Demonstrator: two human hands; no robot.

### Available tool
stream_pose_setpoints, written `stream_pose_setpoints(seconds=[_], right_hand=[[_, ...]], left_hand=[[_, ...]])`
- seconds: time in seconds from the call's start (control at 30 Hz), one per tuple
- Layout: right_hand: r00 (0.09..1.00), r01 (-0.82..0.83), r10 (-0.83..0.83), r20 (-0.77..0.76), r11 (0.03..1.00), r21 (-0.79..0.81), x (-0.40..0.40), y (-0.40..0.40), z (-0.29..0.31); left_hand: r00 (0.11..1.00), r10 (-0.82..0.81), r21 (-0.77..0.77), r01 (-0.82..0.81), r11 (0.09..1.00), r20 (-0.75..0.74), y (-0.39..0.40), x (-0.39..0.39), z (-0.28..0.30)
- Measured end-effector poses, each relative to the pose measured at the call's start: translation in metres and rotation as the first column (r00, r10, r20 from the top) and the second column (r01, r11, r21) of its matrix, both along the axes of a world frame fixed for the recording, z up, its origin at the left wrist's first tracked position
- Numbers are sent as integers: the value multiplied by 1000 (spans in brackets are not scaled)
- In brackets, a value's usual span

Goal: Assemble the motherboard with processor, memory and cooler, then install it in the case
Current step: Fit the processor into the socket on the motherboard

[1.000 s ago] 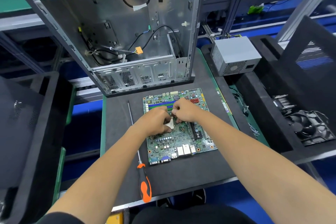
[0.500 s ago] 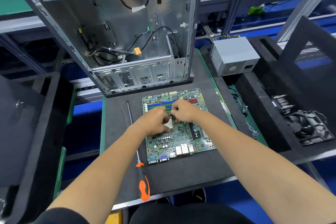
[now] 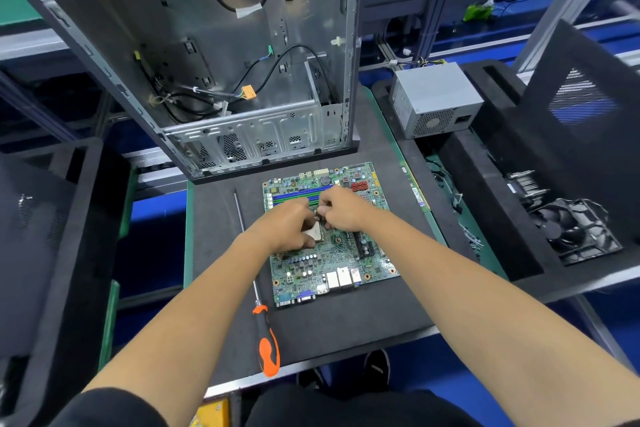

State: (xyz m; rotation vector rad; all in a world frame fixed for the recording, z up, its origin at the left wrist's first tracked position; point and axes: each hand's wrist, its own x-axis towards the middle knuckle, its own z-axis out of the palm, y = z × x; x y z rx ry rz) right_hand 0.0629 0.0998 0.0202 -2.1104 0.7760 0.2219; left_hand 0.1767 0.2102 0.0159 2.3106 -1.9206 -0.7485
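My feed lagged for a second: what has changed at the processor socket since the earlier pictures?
Almost nothing. Both hands stay over the socket: the left hand covers the processor, the right hand keeps its fingers curled on something small beside it; what it pinches is hidden. The motherboard, screwdriver and case have not shifted.

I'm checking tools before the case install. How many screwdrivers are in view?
1. The screwdriver lies on the black mat, left of the motherboard, orange handle nearest the person. Others may be hidden in the side trays.
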Motion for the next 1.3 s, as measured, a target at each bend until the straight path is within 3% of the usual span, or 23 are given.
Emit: stream_pose_setpoints(seconds=[0.3, 0.4, 0.57, 0.73, 0.97, 1.3], right_hand=[[1000, -20, 20, -18, 1000, -18, 1, 0, 1], [999, -45, 45, -4, 998, -38, -1, 0, 1], [995, -95, 95, 8, 995, -4, -8, 0, 6], [998, -61, 60, 11, 986, 156, -15, 0, 11], [981, -176, 173, -90, 984, -20, -9, 12, 12], [975, -176, 165, -146, 982, -62, -7, 13, 10]], left_hand=[[977, 58, -112, -35, 993, 203, 6, -20, -16], [981, 129, -142, -108, 984, 148, 7, -21, -15], [992, 100, -181, -86, 980, 71, 14, -19, -13], [994, 103, -168, -95, 981, 39, 14, -18, -10], [992, 114, -153, -106, 983, 45, 17, -17, -7], [986, 150, -120, -140, 983, 73, 14, -18, -6]])
